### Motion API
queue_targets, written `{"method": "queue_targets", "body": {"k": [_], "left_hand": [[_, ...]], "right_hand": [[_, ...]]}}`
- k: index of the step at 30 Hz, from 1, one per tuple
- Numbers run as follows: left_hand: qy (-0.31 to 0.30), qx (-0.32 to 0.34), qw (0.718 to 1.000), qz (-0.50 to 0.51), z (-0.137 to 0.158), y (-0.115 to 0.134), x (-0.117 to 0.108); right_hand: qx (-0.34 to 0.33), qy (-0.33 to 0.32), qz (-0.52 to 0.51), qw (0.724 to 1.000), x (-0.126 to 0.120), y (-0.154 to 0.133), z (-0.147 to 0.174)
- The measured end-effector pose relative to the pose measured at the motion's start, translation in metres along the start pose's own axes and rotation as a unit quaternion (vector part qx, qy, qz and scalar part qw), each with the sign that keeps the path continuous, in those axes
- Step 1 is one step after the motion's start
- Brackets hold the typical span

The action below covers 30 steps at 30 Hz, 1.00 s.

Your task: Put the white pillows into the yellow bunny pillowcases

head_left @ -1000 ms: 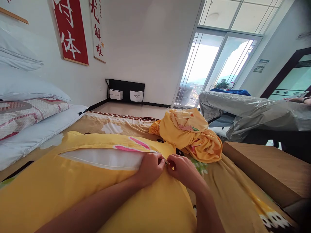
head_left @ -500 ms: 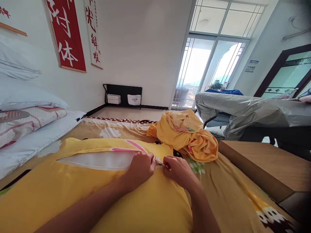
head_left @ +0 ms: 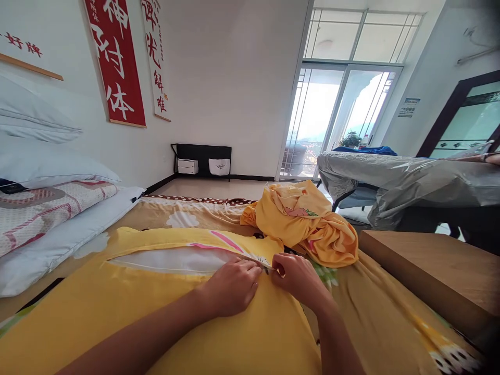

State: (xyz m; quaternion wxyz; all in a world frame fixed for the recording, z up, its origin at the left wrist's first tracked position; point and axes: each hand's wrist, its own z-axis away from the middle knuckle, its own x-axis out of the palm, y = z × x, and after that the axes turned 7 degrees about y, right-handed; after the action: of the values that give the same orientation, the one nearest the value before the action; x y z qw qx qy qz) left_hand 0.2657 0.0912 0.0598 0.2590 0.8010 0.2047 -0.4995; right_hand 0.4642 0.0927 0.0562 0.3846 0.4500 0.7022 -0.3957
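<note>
A yellow pillowcase [head_left: 97, 302] lies spread in front of me, with pink and white print along its far edge. Through its long opening shows a white pillow [head_left: 167, 260]. My left hand [head_left: 234, 285] is closed on the opening's edge near its right end, its fingertips partly hidden. Just to the right, my right hand [head_left: 296, 275] pinches the same edge near the corner, thumb against curled forefinger. A small gap separates the two hands. Whether a zip runs between them is too small to tell.
Crumpled orange-yellow bedding [head_left: 308, 221] lies beyond my right hand on the patterned bed sheet [head_left: 367, 312]. White pillows [head_left: 50, 164] are stacked at left. A wooden box-like surface [head_left: 433, 265] stands at right, before a table under grey plastic [head_left: 406, 174] with another person's hand [head_left: 484, 158] at its edge.
My left hand's fingers have spread and flattened somewhat over the edge, turning from a tighter fist. My right hand keeps its pinch. The view has tilted up slightly.
</note>
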Motion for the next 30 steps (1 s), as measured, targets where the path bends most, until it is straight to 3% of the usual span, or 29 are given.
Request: {"method": "queue_targets", "body": {"k": [9,13,15,17,21,26,30], "left_hand": [[-0.083,-0.112,0.990,-0.022,-0.010,0.000,0.002],[-0.158,-0.137,0.978,0.025,-0.017,-0.002,0.001],[-0.143,-0.143,0.978,0.054,-0.021,-0.002,0.001],[-0.087,-0.142,0.983,0.076,-0.026,0.002,0.003],[-0.015,-0.169,0.984,0.056,-0.036,0.013,0.012],[-0.003,-0.199,0.980,0.012,-0.045,0.019,0.021],[-0.012,-0.173,0.984,-0.042,-0.044,0.016,0.026]], "right_hand": [[0.005,-0.001,0.006,1.000,-0.001,0.004,0.000],[0.011,-0.006,0.015,1.000,-0.002,0.004,0.000],[0.012,-0.006,0.018,1.000,-0.003,0.004,0.000],[0.014,-0.007,0.018,1.000,-0.004,0.004,0.000],[0.009,-0.003,0.003,1.000,-0.004,0.007,0.000],[0.003,0.001,-0.006,1.000,-0.003,0.013,0.000],[-0.001,0.008,-0.006,1.000,-0.001,0.015,0.001]]}}
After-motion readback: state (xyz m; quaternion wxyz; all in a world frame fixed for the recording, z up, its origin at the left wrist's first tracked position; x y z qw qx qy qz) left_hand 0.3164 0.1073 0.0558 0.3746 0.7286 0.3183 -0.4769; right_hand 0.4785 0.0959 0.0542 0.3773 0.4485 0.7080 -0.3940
